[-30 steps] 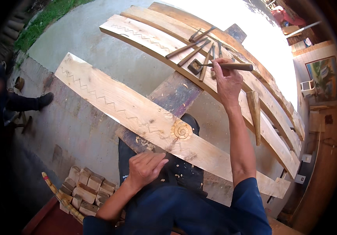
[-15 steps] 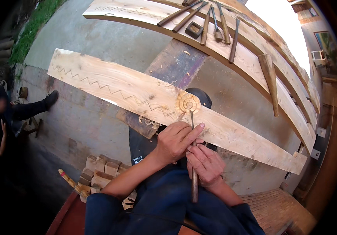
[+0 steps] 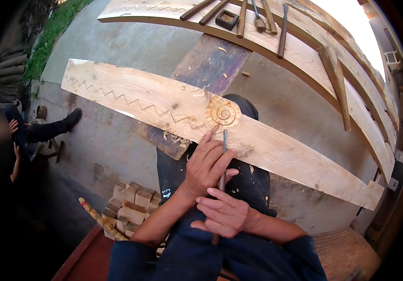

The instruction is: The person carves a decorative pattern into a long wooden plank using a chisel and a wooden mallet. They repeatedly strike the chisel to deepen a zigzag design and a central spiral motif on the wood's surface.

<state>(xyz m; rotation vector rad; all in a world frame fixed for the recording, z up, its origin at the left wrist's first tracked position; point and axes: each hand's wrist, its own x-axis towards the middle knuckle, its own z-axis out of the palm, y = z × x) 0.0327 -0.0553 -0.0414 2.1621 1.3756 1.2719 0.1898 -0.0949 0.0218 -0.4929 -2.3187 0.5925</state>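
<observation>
A long pale plank (image 3: 131, 105) lies diagonally before me, marked with zigzag lines and bearing a carved spiral medallion (image 3: 223, 112). Just below the medallion is the blade of a slim wooden-handled chisel (image 3: 225, 140). My left hand (image 3: 208, 166) grips the chisel near its blade, fingertips on or near the plank. My right hand (image 3: 222, 215) is lower, loosely closed round the handle, whose end shows beneath it.
More boards (image 3: 309, 65) lie beyond, carrying several chisels, a small dark box (image 3: 227, 19) and a wooden mallet (image 3: 333, 84). Wood blocks (image 3: 136, 201) are stacked lower left. A seated person's leg (image 3: 51, 131) shows at left.
My right hand has come down from the tools with the chisel. My left hand has closed on it near the blade. Since half a second ago the tip has slid slightly below the spiral's middle.
</observation>
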